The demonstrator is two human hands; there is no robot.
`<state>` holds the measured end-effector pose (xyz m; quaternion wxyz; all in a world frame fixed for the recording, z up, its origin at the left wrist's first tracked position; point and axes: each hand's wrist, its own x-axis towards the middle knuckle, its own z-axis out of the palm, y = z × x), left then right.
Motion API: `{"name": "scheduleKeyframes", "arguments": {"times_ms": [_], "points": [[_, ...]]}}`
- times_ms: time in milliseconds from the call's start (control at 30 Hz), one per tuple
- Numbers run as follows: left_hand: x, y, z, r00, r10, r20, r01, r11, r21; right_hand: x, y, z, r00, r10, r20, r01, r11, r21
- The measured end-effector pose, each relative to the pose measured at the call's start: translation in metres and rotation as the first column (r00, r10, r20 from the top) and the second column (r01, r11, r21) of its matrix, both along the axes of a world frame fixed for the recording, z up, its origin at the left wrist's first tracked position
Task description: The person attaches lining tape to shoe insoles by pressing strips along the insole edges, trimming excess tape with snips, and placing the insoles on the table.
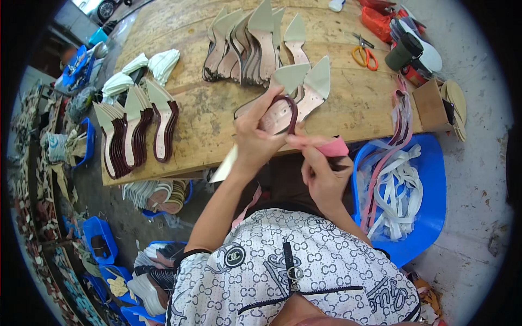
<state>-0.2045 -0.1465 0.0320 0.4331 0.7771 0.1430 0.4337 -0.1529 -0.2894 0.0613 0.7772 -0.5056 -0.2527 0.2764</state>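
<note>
My left hand [254,130] is closed around a shoe insole [277,117], its rounded heel end upward and edged with a dark maroon strip. A pale pointed end [225,164] sticks out below my left wrist, apparently the same insole's toe. Close beside the heel, my right hand [326,176] pinches a pink and dark binding strip [334,147]; its fingertips are at the insole's edge, and whether they touch it I cannot tell. Just behind my hands on the table lie pale-toed insoles [316,81], partly hidden by my left hand.
A wooden table [201,141] carries a large insole stack [239,46], maroon-edged stacks [133,127], folded white pieces [163,65] and orange-handled scissors [365,57]. At right, a blue bin [429,190] holds white strips; pink strips [399,125] hang over it beside a cardboard box [431,106].
</note>
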Motion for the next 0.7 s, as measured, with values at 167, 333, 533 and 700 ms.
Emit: {"name": "scheduleKeyframes", "arguments": {"times_ms": [167,333,533,700], "points": [[0.024,-0.010,0.003,0.994,0.110,-0.004,-0.108,0.971,-0.212,0.039,0.052,-0.033,0.842,-0.221,0.493,0.141,0.970,0.196],[0.010,0.001,0.014,0.967,-0.216,0.139,0.252,0.696,-0.672,0.054,0.055,0.006,0.942,-0.101,0.321,0.116,0.993,-0.027],[0.013,0.018,-0.001,0.954,-0.058,0.294,0.294,0.362,-0.884,0.035,0.038,-0.009,0.985,0.069,0.155,-0.053,0.993,-0.108],[0.020,0.021,-0.028,0.973,0.015,0.232,0.194,0.497,-0.846,0.027,0.012,-0.031,0.938,0.176,0.298,-0.146,0.982,-0.120]]}}
